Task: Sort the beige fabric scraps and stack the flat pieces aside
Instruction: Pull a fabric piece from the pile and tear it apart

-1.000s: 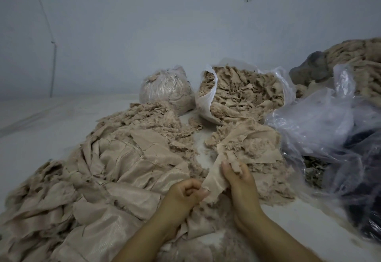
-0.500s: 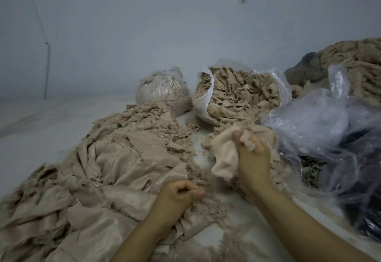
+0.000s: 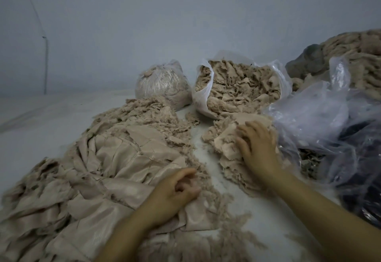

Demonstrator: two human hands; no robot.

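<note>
open bag, beige scraps inside

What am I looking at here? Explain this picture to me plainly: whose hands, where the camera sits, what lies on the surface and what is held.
There is no machine here. A person wears a camera on the head, so this view looks forward and down at their own two bare hands.

The left hand rests with curled fingers on the edge of a big pile of flat beige fabric pieces. Whether it pinches a piece cannot be told.

The right hand lies with spread fingers on a smaller heap of ragged scraps, pressing rather than gripping.

Behind stand an open white bag full of scraps and a closed clear bag. To the right lies crumpled clear plastic. All of it sits on a pale surface before a plain wall.
</note>
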